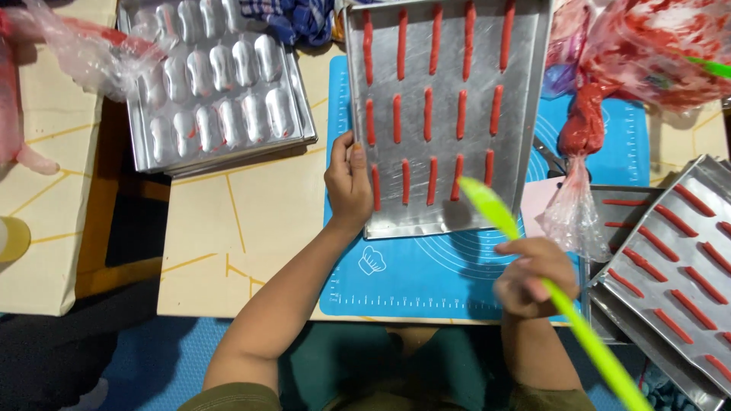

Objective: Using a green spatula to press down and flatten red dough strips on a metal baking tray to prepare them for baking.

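Note:
A metal baking tray (525, 114) lies on a blue silicone mat (426, 278) and carries three rows of piped red batter strips (428, 113). My left hand (348, 181) grips the tray's left edge near its front corner, thumb on the rim. In front of the tray, my right hand (527, 275) is closed around a long lime-green spatula (533, 262). The spatula's blade tip hovers over the tray's front edge, blurred by motion.
A red-filled piping bag (582, 133) lies right of the tray, with scissors (550, 158) beside it. More trays of red strips (670, 259) sit at the right. An oval-cavity mould pan (217, 84) rests at the back left, and a checked cloth (297, 19) behind.

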